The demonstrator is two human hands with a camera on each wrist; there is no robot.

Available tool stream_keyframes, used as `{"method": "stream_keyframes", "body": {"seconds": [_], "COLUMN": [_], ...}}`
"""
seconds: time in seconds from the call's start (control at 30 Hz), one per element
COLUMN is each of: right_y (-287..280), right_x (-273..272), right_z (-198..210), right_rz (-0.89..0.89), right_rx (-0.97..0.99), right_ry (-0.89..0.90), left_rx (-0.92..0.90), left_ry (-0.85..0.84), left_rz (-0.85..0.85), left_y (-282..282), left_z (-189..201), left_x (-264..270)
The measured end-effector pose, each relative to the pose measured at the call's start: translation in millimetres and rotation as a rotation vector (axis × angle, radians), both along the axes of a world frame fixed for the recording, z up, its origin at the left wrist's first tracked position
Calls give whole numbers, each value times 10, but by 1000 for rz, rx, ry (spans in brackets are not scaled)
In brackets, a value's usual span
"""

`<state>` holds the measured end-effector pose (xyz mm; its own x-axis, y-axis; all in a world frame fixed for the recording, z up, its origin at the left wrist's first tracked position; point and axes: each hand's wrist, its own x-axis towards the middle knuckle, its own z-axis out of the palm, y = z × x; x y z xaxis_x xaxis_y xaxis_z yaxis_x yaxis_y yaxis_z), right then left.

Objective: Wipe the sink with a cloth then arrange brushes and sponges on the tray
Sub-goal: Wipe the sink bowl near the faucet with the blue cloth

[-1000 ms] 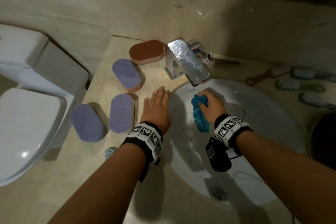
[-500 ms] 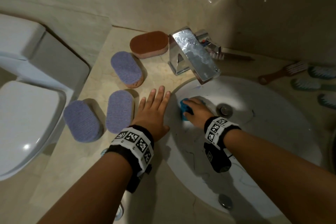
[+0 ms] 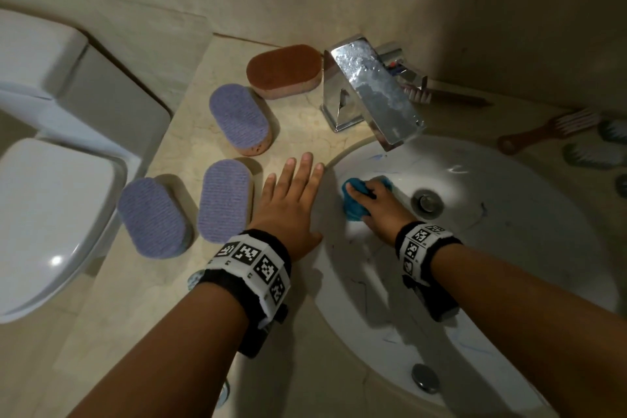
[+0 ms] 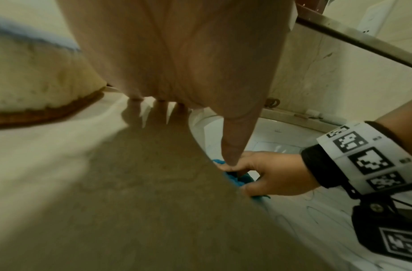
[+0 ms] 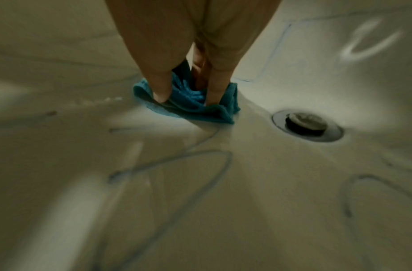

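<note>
My right hand (image 3: 369,200) grips a bunched blue cloth (image 3: 353,205) and presses it on the left inner wall of the white sink (image 3: 509,248), just left of the drain (image 3: 426,202). In the right wrist view, fingers dig into the cloth (image 5: 193,102) beside the drain (image 5: 307,124). Dark scribble marks (image 5: 177,165) cross the basin. My left hand (image 3: 298,193) lies flat and open on the counter at the sink's left rim. Left of it lie three purple sponges (image 3: 224,200) (image 3: 151,217) (image 3: 237,115) and a brown sponge (image 3: 283,69). Several brushes (image 3: 546,129) lie at the far right.
A chrome faucet (image 3: 369,95) overhangs the back of the sink, with another brush (image 3: 420,93) behind it. A white toilet (image 3: 51,214) stands left of the beige counter (image 3: 135,309). A small round object (image 3: 195,278) peeks out under my left wrist.
My right hand brought the cloth down from under the spout onto the basin's left wall and keeps rubbing there. My left hand stayed flat on the counter.
</note>
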<state>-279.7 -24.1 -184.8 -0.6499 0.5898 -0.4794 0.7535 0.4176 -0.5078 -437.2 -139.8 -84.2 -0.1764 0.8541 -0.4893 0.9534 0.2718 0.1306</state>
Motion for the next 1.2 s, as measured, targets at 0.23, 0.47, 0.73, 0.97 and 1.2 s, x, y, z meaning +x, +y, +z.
{"method": "stream_keyframes", "body": {"seconds": [0.23,0.47,0.73,0.97,1.2], "right_y": [-150,19,131,151,156], "right_x": [-86,-251,-456,-363,-490], "right_z": [-126,0,50,219,166], "right_rz": [-105,-557,-981,-905,-1054], "right_rx": [35,24,77,119,57], "right_ry": [110,317,499,363,403], "left_rx": [30,37,40,49,44], "left_ry": [1,19,27,9,15], "left_rz": [35,92,113,131,124], "left_y": [-28,116,218,212,214], "left_z": [16,15,-69,-77,-72], "left_x": [-18,-55,-42,-23,-46]}}
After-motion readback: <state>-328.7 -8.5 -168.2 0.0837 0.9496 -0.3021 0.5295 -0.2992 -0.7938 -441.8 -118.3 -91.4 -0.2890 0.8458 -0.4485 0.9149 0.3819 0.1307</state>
